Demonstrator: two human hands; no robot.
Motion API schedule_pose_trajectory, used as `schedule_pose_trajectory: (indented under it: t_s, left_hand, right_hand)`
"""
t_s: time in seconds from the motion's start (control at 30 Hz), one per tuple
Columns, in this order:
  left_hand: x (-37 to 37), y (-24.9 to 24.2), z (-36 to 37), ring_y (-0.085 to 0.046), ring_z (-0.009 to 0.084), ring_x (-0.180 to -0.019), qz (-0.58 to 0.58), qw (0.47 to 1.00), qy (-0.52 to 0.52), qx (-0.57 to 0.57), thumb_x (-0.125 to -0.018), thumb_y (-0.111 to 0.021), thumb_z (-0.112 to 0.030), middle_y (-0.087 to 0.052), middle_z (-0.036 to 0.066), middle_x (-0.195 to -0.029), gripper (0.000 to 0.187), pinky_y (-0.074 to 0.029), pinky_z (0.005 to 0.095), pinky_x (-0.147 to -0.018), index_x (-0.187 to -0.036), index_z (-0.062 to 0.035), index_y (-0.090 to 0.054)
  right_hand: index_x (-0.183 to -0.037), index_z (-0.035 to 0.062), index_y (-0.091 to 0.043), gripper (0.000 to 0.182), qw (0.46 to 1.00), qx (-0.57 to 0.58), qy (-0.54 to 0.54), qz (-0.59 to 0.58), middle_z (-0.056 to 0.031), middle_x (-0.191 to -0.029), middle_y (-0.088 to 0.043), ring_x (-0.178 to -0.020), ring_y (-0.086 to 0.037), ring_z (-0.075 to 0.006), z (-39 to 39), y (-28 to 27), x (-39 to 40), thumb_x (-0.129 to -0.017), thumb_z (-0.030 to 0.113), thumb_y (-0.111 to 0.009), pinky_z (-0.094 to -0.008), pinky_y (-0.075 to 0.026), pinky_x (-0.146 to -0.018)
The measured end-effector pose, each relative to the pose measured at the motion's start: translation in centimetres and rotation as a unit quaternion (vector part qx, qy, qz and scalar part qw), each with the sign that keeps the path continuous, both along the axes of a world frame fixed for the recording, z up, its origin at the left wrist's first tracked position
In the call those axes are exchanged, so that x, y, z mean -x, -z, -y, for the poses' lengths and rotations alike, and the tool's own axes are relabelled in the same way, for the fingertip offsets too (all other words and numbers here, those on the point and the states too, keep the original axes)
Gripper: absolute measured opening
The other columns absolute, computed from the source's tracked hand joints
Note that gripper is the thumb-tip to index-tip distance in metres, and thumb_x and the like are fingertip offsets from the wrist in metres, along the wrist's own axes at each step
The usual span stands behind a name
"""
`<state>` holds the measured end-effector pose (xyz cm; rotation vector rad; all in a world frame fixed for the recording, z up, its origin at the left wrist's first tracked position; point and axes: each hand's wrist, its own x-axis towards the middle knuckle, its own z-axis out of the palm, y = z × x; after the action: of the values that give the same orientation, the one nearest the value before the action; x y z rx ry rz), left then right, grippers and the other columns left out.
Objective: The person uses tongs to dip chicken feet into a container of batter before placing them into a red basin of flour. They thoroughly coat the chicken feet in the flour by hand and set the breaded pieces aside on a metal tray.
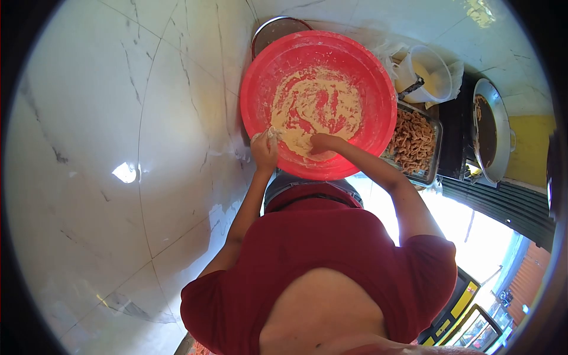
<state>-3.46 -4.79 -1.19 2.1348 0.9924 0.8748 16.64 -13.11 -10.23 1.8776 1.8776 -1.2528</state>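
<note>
in the head view, the red basin (pixel 259 89) sat close before the person's body, apparently so both hands could reach in; the floury mix (pixel 349 107) lay inside it. the left hand (pixel 264 148) was at the near left rim, likely to steady the basin; whether its bent, floury fingers gripped anything could not be told. the right hand (pixel 324 144) was down in the mix, fingertips hidden, their spread undetermined. the tray (pixel 437 151) of brown strips (pixel 413 139) stood just beside the basin, presumably for easy reach.

Basin (pixel 258 106) smooth plastic; floury mix (pixel 296 97) matt, rough; wall tiles (pixel 177 106) glossy; shirt (pixel 331 248) matt cloth; wok (pixel 503 127) shiny metal.
</note>
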Motion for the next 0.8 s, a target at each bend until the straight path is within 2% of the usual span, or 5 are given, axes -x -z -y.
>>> schedule_pose_trajectory:
  t_s: [0.1,0.2,0.4,0.6,0.8]
  left_hand:
    - [-0.1,0.1,-0.2,-0.056,0.0318,-0.069,-0.01,1.0,0.007,0.0,-0.088,-0.046,-0.02,-0.062,0.016,-0.075,0.026,-0.039,0.0395,-0.071,-0.086,0.0003,-0.062]
    - [-0.8,-1.7,-0.1,-0.056,0.0307,-0.068,-0.04,0.999,0.016,-0.008,-0.088,-0.045,-0.022,-0.062,0.014,-0.074,0.027,-0.04,0.039,-0.07,-0.085,-0.0016,-0.062]
    - [-2.4,-2.8,-1.0,-0.057,0.0315,-0.069,-0.066,0.997,0.017,0.048,-0.09,-0.044,-0.027,-0.062,0.014,-0.073,0.03,-0.041,0.039,-0.068,-0.088,-0.0042,-0.063]
    - [-4.2,-1.8,-2.2,-0.059,0.0361,-0.072,-0.052,0.986,0.032,0.157,-0.091,-0.043,-0.032,-0.06,0.022,-0.076,0.036,-0.043,0.0422,-0.062,-0.095,0.0,-0.06]
    - [-4.4,-1.3,-2.2,-0.058,0.0387,-0.07,-0.03,0.991,0.025,0.125,-0.09,-0.043,-0.032,-0.059,0.023,-0.075,0.037,-0.043,0.044,-0.062,-0.094,0.0006,-0.059]
  right_hand:
    - [-0.089,0.0009,-0.065,0.03,0.978,0.117,0.018,-0.174,-0.0169,-0.075,-0.064,-0.068,-0.062,-0.0269,-1.2,-0.7,-2.6,-0.071,0.024,-0.064,-0.0372,-0.048,-0.062]
    - [-0.091,-0.0008,-0.062,0.027,0.967,0.037,0.072,-0.241,-0.015,-0.073,-0.063,-0.067,-0.061,-0.0271,-1.7,-2.9,-5.9,-0.072,0.018,-0.063,-0.0359,-0.047,-0.061]
    - [-0.11,-0.0011,-0.051,0.054,0.975,-0.097,0.154,-0.126,-0.019,-0.094,-0.057,-0.089,-0.057,-0.0313,-3.0,0.1,-5.7,-0.066,0.021,-0.072,-0.0374,-0.047,-0.074]
    - [-0.115,-0.0027,-0.042,0.079,0.974,-0.221,-0.033,0.045,-0.025,-0.111,-0.045,-0.104,-0.046,-0.0376,0.0,0.5,0.8,-0.052,0.022,-0.082,-0.0371,-0.043,-0.083]
    - [-0.112,-0.0012,-0.047,0.07,0.98,-0.176,0.097,-0.013,-0.0205,-0.093,-0.056,-0.088,-0.057,-0.0333,0.0,1.9,1.4,-0.054,0.02,-0.08,-0.0372,-0.047,-0.073]
